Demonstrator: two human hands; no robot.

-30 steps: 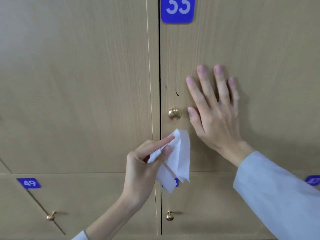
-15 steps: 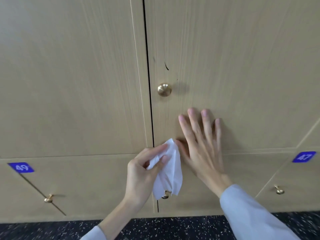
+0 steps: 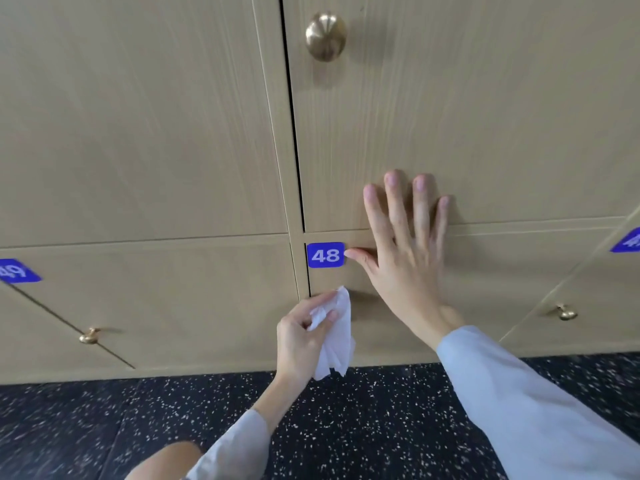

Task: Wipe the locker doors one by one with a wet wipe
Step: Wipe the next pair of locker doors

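Two hands in frame, both against the beige locker fronts. Left hand pinches a crumpled white wet wipe between thumb and fingers; wipe hangs loose below the grip, its upper tip up against the lower locker door, at about 6 o'clock from the blue "48" number plate. Whether the wipe is actually pressed on the door can't be confirmed. Right hand lies flat and released, fingers straight and spread, pointing to 12 o'clock. Its fingertips rest on the bottom edge of the upper locker door, palm spans the seam down onto the lower door, and its thumb tip just touches the plate's 3 o'clock edge. Both arms wear pale blue sleeves.

Upper door carries a brass knob at 12 o'clock of the plate, just right of the vertical gap between door columns. Neighbour door at 9 o'clock has a blue "49" plate and a small brass knob. Another small knob sits at 3 o'clock on the right-hand lower door, with a partly cut-off blue plate above it, number unreadable. Dark speckled floor runs along the base of the lockers.
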